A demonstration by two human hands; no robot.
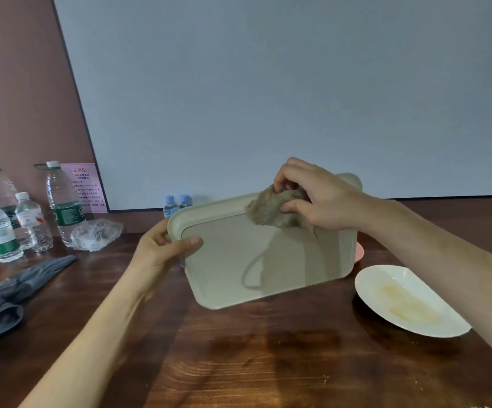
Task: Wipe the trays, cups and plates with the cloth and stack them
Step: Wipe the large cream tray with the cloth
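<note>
A beige tray (268, 260) is held near the middle of the view, tilted up so its inner face looks toward the camera; whether its lower edge touches the dark wooden worktop (239, 363) cannot be told. The left hand (162, 248) grips the tray's rim at 9 o'clock, thumb laid across the inner face and fingers curled behind the edge. The right hand (312, 198) is curled round a bunched brownish cloth (274, 207), thumb and fingers pinching it against the tray's face at about 1 o'clock, near the far rim. At 4 o'clock from the tray a white plate (409, 301) with yellowish smears lies on the worktop, partly crossed by the right forearm. A sliver of a pink dish (360, 252) shows just past the tray's rim at 3 o'clock. Two small blue-capped bottles (177, 203) stand behind the tray at 11 o'clock. Far out at 9 o'clock stand several larger water bottles (62, 207), with crumpled clear plastic (96, 234) beside them and a dark grey fabric (9, 293) lying nearer the camera.
</note>
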